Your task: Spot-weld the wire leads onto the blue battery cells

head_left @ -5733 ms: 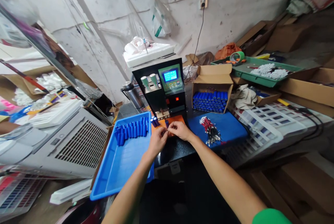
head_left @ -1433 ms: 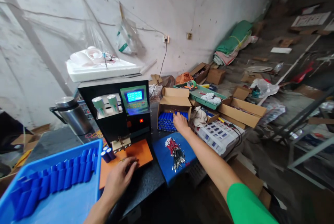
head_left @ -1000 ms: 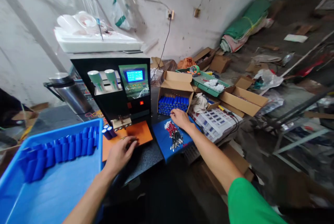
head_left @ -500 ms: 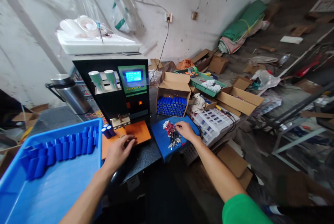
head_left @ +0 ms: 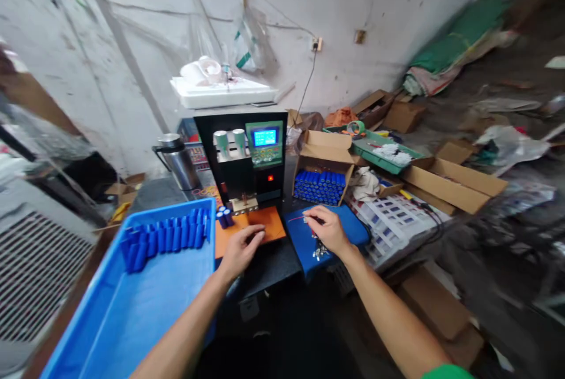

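Note:
My right hand is closed in a pinch on a red wire, whose thin end sticks out to the left. Below it, a bunch of leads with silvery ends lies on a blue mat, partly hidden by the hand. Over the orange board at the foot of a black spot welder, my left hand is loosely curved, thumb and fingers apart, holding nothing I can see. Left of its fingertips, a few blue cylindrical cells stand at the board's back edge.
A blue tray at the left holds a row of blue cells. Behind the mat sits a cardboard box packed with more cells. A green tray, white crate and open cartons crowd the right. A steel jug stands behind.
The view has swung left, so things sit farther right. My right hand has lifted a red wire from the bunch and drawn it leftward. My left hand stays over the orange board.

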### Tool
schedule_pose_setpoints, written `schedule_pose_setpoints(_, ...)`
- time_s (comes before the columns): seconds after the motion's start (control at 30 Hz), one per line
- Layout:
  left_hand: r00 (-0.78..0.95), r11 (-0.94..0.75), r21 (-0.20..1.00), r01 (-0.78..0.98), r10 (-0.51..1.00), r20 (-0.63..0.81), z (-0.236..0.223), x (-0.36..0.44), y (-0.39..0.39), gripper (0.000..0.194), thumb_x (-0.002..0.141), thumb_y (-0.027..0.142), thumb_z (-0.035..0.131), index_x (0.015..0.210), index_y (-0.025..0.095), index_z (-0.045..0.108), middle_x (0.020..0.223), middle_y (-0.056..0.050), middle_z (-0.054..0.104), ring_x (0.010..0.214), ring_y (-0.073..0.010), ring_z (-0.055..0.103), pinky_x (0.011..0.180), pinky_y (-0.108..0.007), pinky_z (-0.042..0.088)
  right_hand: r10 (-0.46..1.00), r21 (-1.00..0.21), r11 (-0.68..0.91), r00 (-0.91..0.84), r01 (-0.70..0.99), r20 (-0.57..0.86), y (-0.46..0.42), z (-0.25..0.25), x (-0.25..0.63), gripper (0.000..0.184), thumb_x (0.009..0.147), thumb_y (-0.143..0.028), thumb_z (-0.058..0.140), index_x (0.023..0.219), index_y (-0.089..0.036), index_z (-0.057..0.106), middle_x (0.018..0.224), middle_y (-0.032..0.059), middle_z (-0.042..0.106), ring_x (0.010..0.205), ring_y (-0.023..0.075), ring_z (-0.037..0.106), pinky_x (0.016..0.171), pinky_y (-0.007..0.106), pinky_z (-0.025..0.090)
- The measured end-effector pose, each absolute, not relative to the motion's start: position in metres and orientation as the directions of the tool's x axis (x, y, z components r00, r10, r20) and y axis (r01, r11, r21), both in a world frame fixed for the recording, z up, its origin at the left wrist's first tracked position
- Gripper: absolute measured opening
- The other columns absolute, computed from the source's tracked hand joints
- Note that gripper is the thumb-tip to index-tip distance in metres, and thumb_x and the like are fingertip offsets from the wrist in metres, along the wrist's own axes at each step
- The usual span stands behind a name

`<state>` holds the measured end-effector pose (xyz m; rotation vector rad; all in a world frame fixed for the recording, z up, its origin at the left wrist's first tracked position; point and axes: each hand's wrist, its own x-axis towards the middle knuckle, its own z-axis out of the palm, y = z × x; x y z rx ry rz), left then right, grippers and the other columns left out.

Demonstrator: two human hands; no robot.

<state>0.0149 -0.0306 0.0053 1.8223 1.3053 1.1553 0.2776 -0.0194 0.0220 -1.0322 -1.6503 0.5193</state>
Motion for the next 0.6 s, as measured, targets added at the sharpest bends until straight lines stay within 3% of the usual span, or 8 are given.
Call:
schedule_pose_setpoints(0.17,0.159,-0.244,0.930,0.275,0.966,0.206,0.010,0.018,-0.038,0.036,0.083,0.045,0.059,0.103,0.017,0.070,0.095,-0.009,0.074,0.086,-0.0212,0.069,0.081,-0.035,0.056,0.829,-0.786,0.558,-0.138,0.265,0.542,-0.026,0.023,0.240,0.016,0.085,-0.024,0.060,0.091,-0.023,0.074,0.088,0.0057,0.069,0.084,0.0186,0.065,0.077,0.032,0.052)
schedule_pose_setpoints(0.4,0.161,-0.242,0.936,0.255,0.965,0.205,0.008,0.017,-0.039,0.029,0.083,0.043,0.060,0.087,0.016,0.069,0.076,-0.004,0.070,0.072,-0.0161,0.064,0.069,-0.028,0.052,0.845,-0.831,0.534,-0.148,0.159,0.514,-0.027,0.019,0.215,0.015,0.084,-0.025,0.060,0.089,-0.022,0.074,0.088,0.0061,0.068,0.084,0.0184,0.065,0.077,0.032,0.053)
schedule_pose_setpoints(0.5,0.119,-0.221,0.938,0.267,0.974,0.195,0.010,0.017,-0.040,0.030,0.082,0.044,0.060,0.086,0.016,0.069,0.076,-0.004,0.069,0.071,-0.0166,0.063,0.068,-0.028,0.051,0.902,-0.900,0.428,-0.094,0.079,0.421,-0.025,0.013,0.211,0.016,0.080,-0.029,0.063,0.091,-0.020,0.072,0.088,0.0063,0.067,0.080,0.0182,0.063,0.068,0.030,0.053)
schedule_pose_setpoints(0.6,0.070,-0.210,0.933,0.292,0.978,0.198,0.012,0.018,-0.042,0.029,0.080,0.043,0.061,0.082,0.015,0.069,0.073,-0.004,0.069,0.070,-0.0167,0.063,0.067,-0.028,0.051,0.964,-0.961,0.242,-0.082,-0.134,0.254,-0.024,0.006,0.203,0.032,0.076,-0.035,0.066,0.103,-0.020,0.067,0.092,0.0061,0.066,0.075,0.0171,0.062,0.058,0.027,0.051)
